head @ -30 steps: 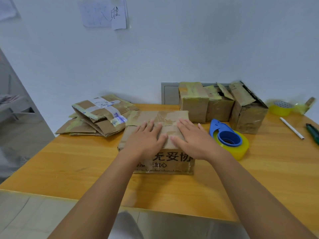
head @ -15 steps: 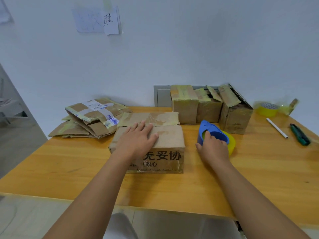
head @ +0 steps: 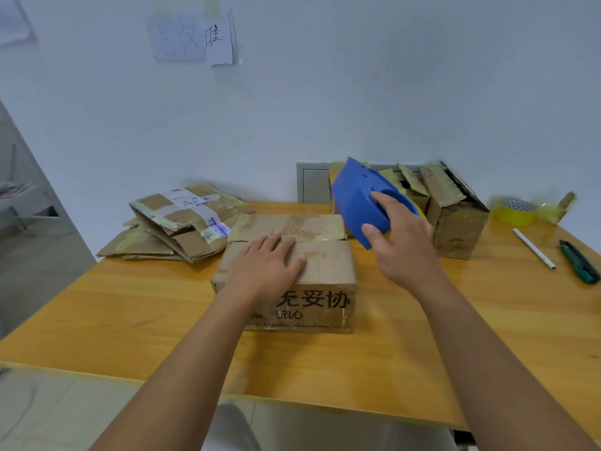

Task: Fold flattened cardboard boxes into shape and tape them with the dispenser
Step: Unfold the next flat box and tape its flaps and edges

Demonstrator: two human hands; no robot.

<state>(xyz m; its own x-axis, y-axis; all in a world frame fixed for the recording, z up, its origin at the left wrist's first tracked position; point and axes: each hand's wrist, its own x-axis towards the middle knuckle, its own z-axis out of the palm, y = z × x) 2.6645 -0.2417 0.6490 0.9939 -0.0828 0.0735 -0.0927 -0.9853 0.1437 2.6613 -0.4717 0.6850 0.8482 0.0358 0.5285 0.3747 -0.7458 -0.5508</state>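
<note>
A folded brown cardboard box with black printed characters on its front stands in the middle of the wooden table. My left hand lies flat on its closed top flaps, fingers straight. My right hand grips the blue tape dispenser, held in the air just right of and above the box; a bit of its yellow tape roll shows behind my fingers. A far flap with old tape sticks out behind the box.
Flattened, taped cardboard boxes lie stacked at the back left. Assembled boxes stand against the wall at the back right. A yellow tape roll, a white pen and a green utility knife lie at the right edge.
My right hand left the box top, took hold of the dispenser on the table and has lifted it into the air. My left hand stays flat on the box.
</note>
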